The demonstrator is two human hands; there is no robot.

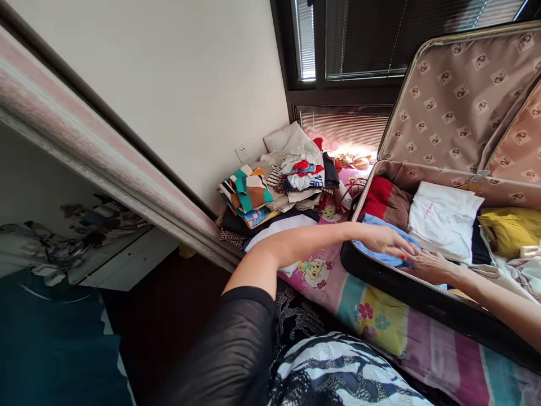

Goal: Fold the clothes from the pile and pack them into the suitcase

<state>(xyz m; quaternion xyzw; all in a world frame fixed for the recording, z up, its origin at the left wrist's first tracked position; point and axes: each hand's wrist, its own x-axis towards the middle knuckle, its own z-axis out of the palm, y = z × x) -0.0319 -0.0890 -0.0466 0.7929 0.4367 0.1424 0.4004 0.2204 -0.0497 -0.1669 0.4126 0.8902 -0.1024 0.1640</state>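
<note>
Blue garment [382, 258] lies under the outstretched, palm-down left hand [386, 239].

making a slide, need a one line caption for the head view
Left hand over blue cloth, right hand close by, in an open suitcase of clothes.
</note>
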